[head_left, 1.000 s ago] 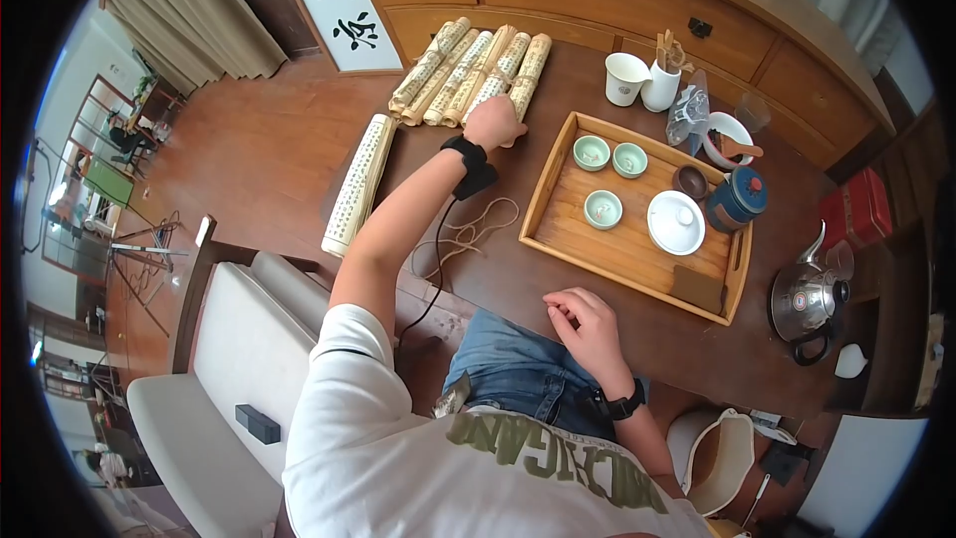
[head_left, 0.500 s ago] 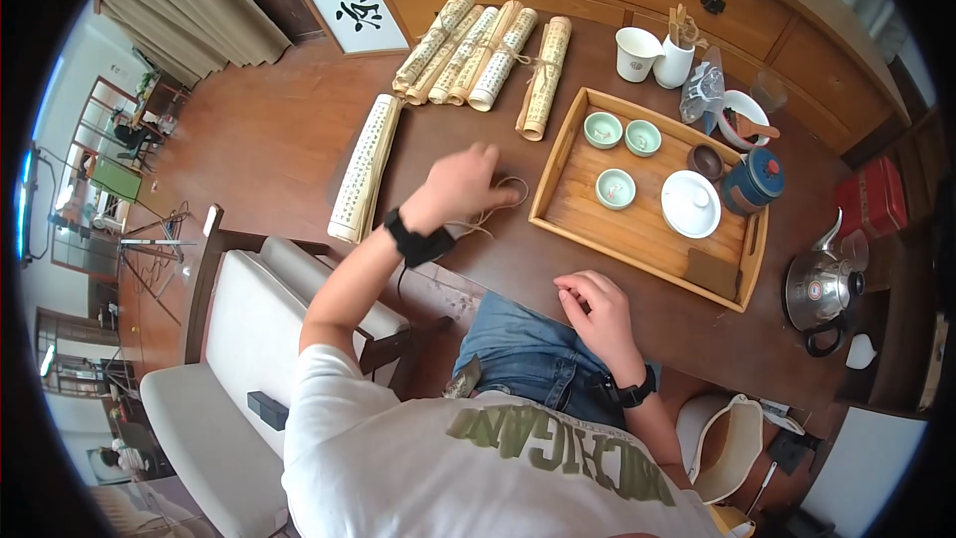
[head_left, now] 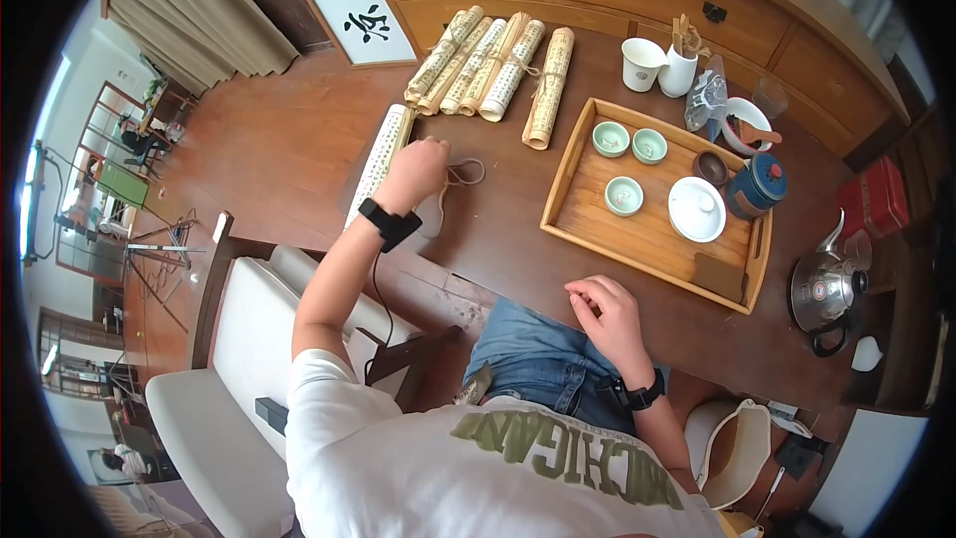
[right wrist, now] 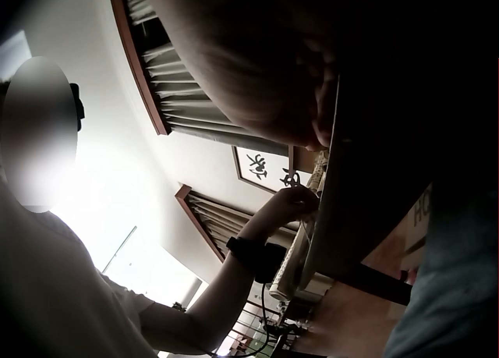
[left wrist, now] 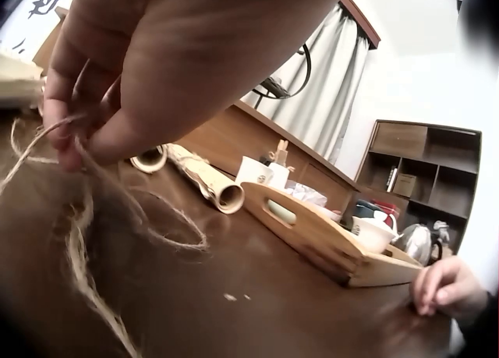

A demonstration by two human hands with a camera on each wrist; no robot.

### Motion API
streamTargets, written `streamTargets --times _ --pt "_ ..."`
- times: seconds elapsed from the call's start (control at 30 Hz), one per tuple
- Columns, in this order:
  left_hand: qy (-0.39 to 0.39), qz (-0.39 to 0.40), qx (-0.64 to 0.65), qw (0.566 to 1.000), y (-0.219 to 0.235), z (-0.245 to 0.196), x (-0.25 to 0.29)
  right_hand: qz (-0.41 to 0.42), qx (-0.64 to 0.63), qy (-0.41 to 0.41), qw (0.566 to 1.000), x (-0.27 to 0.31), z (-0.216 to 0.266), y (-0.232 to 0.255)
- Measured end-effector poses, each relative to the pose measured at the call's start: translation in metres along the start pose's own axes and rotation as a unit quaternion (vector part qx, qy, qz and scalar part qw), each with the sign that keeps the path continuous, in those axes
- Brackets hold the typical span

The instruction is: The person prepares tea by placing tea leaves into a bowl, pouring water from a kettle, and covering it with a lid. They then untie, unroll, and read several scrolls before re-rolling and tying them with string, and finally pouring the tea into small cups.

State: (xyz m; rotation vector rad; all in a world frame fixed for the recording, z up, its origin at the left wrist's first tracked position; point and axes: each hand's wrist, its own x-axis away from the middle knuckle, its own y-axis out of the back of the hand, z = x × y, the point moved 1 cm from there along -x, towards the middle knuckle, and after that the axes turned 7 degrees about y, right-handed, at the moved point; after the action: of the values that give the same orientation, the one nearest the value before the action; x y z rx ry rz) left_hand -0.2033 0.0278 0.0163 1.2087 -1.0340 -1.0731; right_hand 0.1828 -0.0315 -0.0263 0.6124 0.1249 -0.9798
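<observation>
My left hand (head_left: 416, 175) is above the left part of the table, beside a single paper scroll (head_left: 382, 144) covered in small writing, and partly hides that scroll. In the left wrist view, its thumb and fingers pinch a thin, frayed twine (left wrist: 78, 253), whose loop hangs over the tabletop. Behind the hand lie several rolled scrolls (head_left: 509, 70) side by side. A little to their right, one scroll (head_left: 549, 95) has twine tied around its middle. My right hand (head_left: 609, 319) rests at the table's front edge, fingers loosely bent, holding nothing.
A wooden tray (head_left: 588, 229) with small green cups and a white lidded bowl (head_left: 697, 207) occupies the table's right half. Behind it stand a white pitcher (head_left: 642, 65) and a blue canister (head_left: 759, 184). A metal kettle (head_left: 825, 291) is at far right.
My left hand came back from the tied scroll toward the twine, picked it up, and moved left to the single scroll. My right hand stayed in place.
</observation>
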Motion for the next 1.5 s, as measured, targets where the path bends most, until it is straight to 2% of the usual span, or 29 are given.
streamTargets --times 0.1,0.2,0.27,0.37,0.47,0.5,0.53,0.6,0.7,0.73,0.8,0.93,0.97,1.1,1.33,1.37,1.47,1.5 --pt "-0.058 0.007 -0.004 0.998 0.03 -0.013 -0.006 0.0 0.0 0.006 1.0 0.0 -0.001 -0.001" --pt "-0.039 -0.029 0.1 0.994 0.051 -0.054 -0.034 0.004 0.003 0.004 1.0 0.0 0.0 0.0" --pt "-0.074 -0.078 0.139 0.984 0.048 -0.075 -0.06 0.002 0.001 0.006 1.0 -0.001 0.002 0.0" --pt "-0.02 0.014 0.186 0.982 0.031 -0.101 -0.112 0.001 0.0 0.001 1.0 0.001 0.001 0.0" --pt "0.031 0.118 0.156 0.98 0.009 -0.113 -0.149 -0.008 -0.001 0.009 1.0 0.002 0.001 0.0" --pt "0.042 0.099 0.179 0.978 0.0 -0.115 -0.153 -0.007 0.002 0.007 1.0 0.002 0.001 0.0" --pt "0.037 0.037 0.191 0.98 -0.012 -0.115 -0.157 -0.011 0.006 0.01 1.0 0.002 0.0 0.002" --pt "0.076 0.008 0.22 0.973 -0.023 -0.117 -0.158 -0.014 0.007 0.016 1.0 0.002 0.0 0.0" --pt "0.132 0.134 0.338 0.922 0.004 -0.114 -0.134 -0.009 0.011 0.021 1.0 0.002 -0.001 -0.001" --pt "0.139 0.142 0.421 0.885 0.001 -0.112 -0.129 -0.008 0.015 0.023 1.0 0.001 -0.001 0.0" --pt "0.147 0.155 0.578 0.787 -0.003 -0.108 -0.114 -0.008 0.019 0.026 0.999 0.0 -0.001 0.0" --pt "0.074 0.099 0.711 0.692 0.017 -0.102 -0.053 -0.01 0.02 0.021 1.0 0.001 -0.001 -0.002" --pt "0.068 0.087 0.75 0.653 0.029 -0.105 -0.033 -0.009 0.016 0.016 1.0 0.0 -0.001 -0.002" --pt "0.07 0.058 0.709 0.699 0.043 -0.094 0.026 0.001 0.012 -0.002 1.0 -0.001 0.002 0.0" --pt "0.08 0.035 0.701 0.708 0.016 -0.108 0.121 0.007 -0.013 -0.004 1.0 -0.023 0.029 -0.001" --pt "0.097 0.047 0.716 0.689 0.015 -0.112 0.131 -0.002 -0.022 0.003 1.0 -0.03 0.035 0.0" --pt "0.03 -0.103 0.53 0.841 -0.002 -0.117 0.147 -0.025 -0.033 0.022 0.999 -0.052 0.05 -0.002" --pt "0.068 -0.077 0.531 0.841 -0.002 -0.12 0.151 -0.035 -0.035 0.031 0.998 -0.059 0.053 -0.005"
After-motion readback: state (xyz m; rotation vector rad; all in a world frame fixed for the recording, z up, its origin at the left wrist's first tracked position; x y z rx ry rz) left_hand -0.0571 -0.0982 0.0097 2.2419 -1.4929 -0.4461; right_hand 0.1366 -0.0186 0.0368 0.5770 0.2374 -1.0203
